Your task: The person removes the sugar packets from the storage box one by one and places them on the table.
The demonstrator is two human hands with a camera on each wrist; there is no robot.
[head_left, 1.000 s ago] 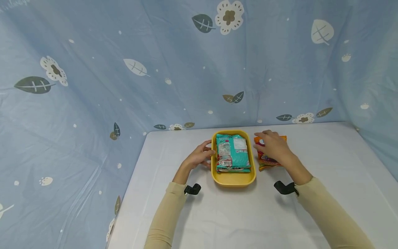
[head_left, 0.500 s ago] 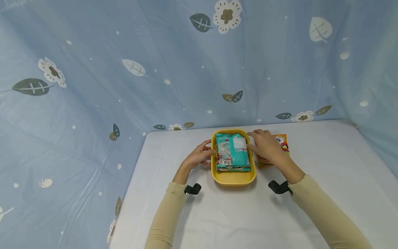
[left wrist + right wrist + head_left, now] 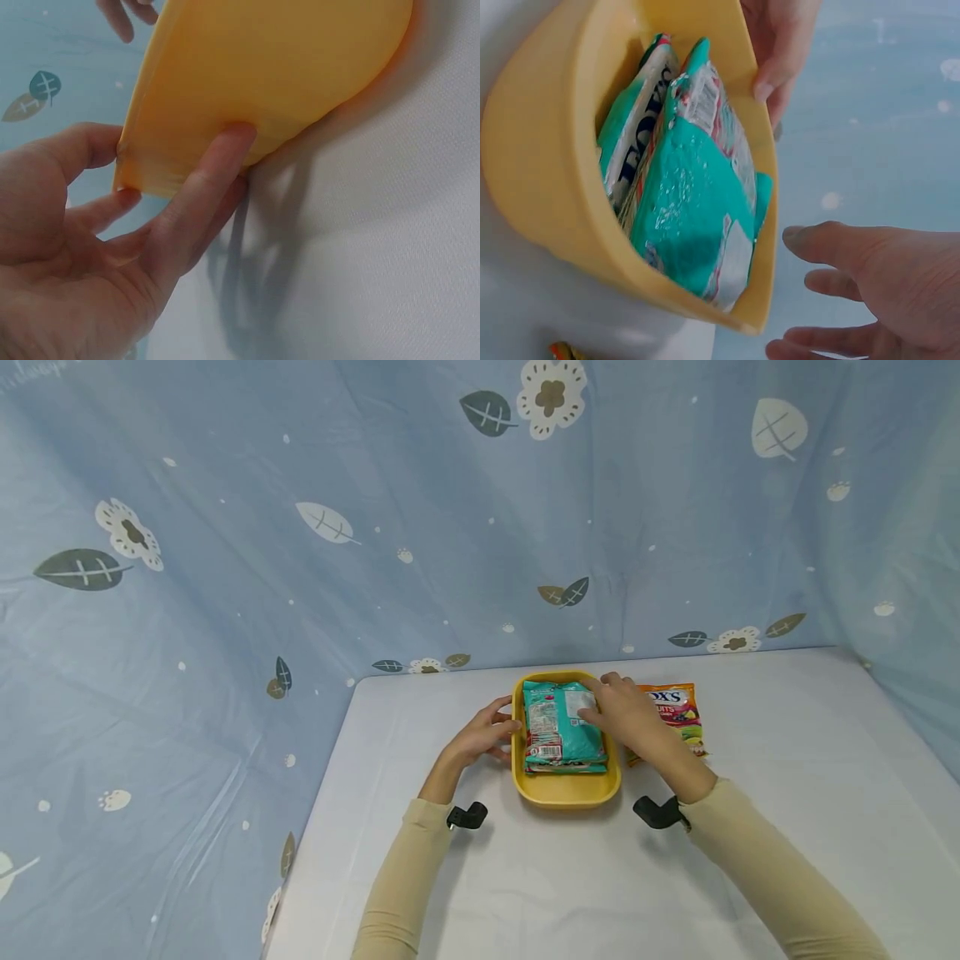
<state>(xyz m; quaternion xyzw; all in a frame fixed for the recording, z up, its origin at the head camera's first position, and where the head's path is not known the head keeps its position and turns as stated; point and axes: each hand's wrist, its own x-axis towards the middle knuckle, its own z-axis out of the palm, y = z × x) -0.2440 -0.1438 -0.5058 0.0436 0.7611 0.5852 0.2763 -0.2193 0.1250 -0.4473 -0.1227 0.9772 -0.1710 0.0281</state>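
Note:
A yellow plastic tub (image 3: 570, 791) stands on the table in the head view, with teal candy bags (image 3: 553, 727) stacked inside. The upper one lies with its barcode and label side up; "FOX'S" lettering shows on the lower bag (image 3: 634, 154). My left hand (image 3: 477, 735) holds the tub's left side, thumb at the rim and fingers against the outer wall (image 3: 247, 67). Above the tub's right rim is my right hand (image 3: 633, 718), its fingers loosely spread and holding nothing; the right wrist view shows it apart from the bags. An orange candy bag (image 3: 681, 718) lies right of the tub, partly hidden by that hand.
The table (image 3: 540, 877) has a white cover. Behind it and to the left hangs a blue curtain (image 3: 420, 510) with leaves and flowers. Black wrist cameras sit on the left wrist (image 3: 467, 816) and right wrist (image 3: 658, 812).
My right hand has moved left from over the orange bag to above the tub's right rim, uncovering more of that bag. My left hand stays on the tub.

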